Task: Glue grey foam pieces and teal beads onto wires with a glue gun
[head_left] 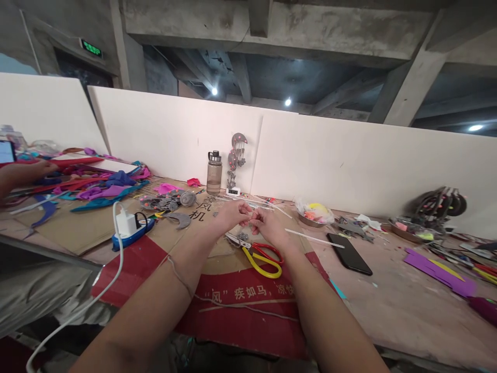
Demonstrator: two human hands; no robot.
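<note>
My left hand (232, 216) and my right hand (267, 224) meet over the cardboard, fingertips pinched close together. Whatever lies between them is too small to make out. Just beneath the fingers is a small grey piece (244, 237), beside the blades of scissors with one red and one yellow handle (267, 265). A strand of grey yarn (248, 307) crosses my left forearm and trails over the red part of the cardboard sheet (240, 336). A thin white strip (310, 237) extends to the right of my right hand, over a black phone (351, 255).
Behind my hands stand a water bottle (214, 173) and a grey crescent hanging ornament (237, 155). Grey felt pieces (166, 201) and a blue power strip (134, 233) with a white cable are left. Another person's hand (34, 171) reaches over coloured cloth (104, 189). A bowl (312, 220) stands right.
</note>
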